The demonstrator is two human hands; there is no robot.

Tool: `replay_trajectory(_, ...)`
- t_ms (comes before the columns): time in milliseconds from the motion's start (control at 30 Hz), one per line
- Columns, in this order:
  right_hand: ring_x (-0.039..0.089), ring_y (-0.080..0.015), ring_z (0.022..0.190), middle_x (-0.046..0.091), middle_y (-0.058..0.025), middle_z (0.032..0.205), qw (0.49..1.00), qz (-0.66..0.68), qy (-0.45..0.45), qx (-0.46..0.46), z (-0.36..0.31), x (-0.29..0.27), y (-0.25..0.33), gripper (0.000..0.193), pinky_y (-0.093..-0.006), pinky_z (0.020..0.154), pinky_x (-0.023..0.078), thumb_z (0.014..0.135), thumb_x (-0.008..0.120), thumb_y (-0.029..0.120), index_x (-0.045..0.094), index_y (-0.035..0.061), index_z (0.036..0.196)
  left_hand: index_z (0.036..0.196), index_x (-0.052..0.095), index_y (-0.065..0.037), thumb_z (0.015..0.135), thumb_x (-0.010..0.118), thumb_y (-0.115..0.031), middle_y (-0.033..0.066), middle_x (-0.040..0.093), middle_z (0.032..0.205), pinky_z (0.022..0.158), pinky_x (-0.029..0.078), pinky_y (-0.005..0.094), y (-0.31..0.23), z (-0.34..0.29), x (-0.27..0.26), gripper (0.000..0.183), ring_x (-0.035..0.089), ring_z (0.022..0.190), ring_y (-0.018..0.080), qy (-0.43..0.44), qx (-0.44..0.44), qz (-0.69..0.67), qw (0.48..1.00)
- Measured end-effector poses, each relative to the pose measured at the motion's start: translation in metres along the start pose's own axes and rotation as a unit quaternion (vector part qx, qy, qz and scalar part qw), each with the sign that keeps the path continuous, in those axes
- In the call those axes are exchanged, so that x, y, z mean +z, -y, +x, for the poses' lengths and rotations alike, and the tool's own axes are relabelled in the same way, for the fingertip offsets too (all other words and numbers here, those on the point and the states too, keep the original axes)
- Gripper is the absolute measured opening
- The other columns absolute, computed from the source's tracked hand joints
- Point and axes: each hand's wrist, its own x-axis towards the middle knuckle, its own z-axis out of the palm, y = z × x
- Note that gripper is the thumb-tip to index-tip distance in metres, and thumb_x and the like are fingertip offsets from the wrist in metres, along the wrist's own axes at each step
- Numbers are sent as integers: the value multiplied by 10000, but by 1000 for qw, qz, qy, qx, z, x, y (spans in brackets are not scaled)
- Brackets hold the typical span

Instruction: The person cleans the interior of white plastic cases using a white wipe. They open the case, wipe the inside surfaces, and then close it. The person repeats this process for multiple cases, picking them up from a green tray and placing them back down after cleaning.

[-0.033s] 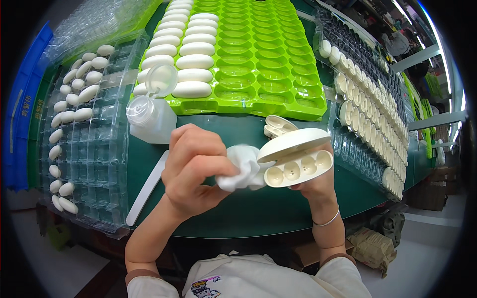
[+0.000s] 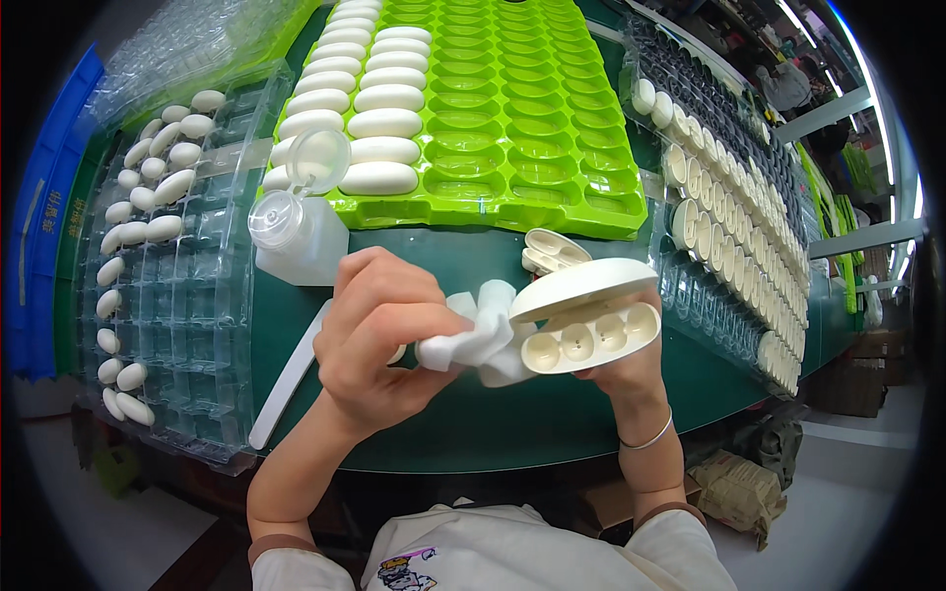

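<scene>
My left hand [image 2: 384, 340] is closed on a crumpled white wipe [image 2: 478, 340], which touches or nearly touches the left end of an open cream oval case [image 2: 588, 286]. That case is gripped from behind by my right hand [image 2: 628, 369], whose fingers are largely hidden. Its domed lid is tilted up, and several round wells show in its lower half. Just beyond it, a second cream case [image 2: 552, 251] stands open on the green table. A clear bottle [image 2: 304, 241] with its round cap flipped up stands beyond my left hand. Near my left forearm lies a white strip [image 2: 288, 379].
A bright green tray [image 2: 463, 212] at the back holds white oval cases [image 2: 382, 178] in its left columns. On the left, a clear tray [image 2: 187, 340] carries small white ovals. Clear trays with cream shells [image 2: 709, 236] line the right. A blue crate [image 2: 39, 217] stands far left.
The wipe has changed shape, with more of it sticking up beside the case. My left hand has shifted slightly left; the case in my right hand stays almost in place.
</scene>
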Motion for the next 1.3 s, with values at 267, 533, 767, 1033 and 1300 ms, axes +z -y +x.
replay_trajectory(267,568,-283,933,556,-147,1034,976,-171,71,-119,-5,-13,-13,695,-397,795,496,510,832,128,398,50,1047,779,612,-66,556,729,-47,10,528,645,586,360,279,-8,-6,5,253,503,559,156,-59,-15,-1,998)
replay_trajectory(533,636,-174,725,648,-90,818,966,-174,17,-190,-2,2,-7,351,-279,707,485,538,810,84,587,36,805,819,667,-114,559,701,-122,-37,492,672,606,338,284,-14,-6,8,263,485,600,135,35,54,140,988)
replay_trajectory(767,640,-180,706,650,-102,806,927,-267,36,-261,4,10,-1,384,-268,674,492,541,812,96,605,14,854,816,679,-144,562,698,-152,-32,511,750,664,332,316,-15,-7,9,255,475,663,157,76,60,189,977)
replay_trajectory(1033,619,-155,763,636,-75,819,921,-305,55,-234,5,9,0,430,-273,692,489,483,846,113,589,29,818,822,681,-156,584,669,-166,-39,425,656,647,298,319,-18,-6,8,239,440,639,148,74,59,190,977)
replay_trajectory(1300,619,-159,834,630,-94,918,979,-124,-30,-157,-2,5,-2,461,-266,720,499,504,836,56,574,-1,879,610,591,-90,483,572,-62,26,402,622,644,299,318,-10,-1,2,131,415,623,212,35,-35,162,986)
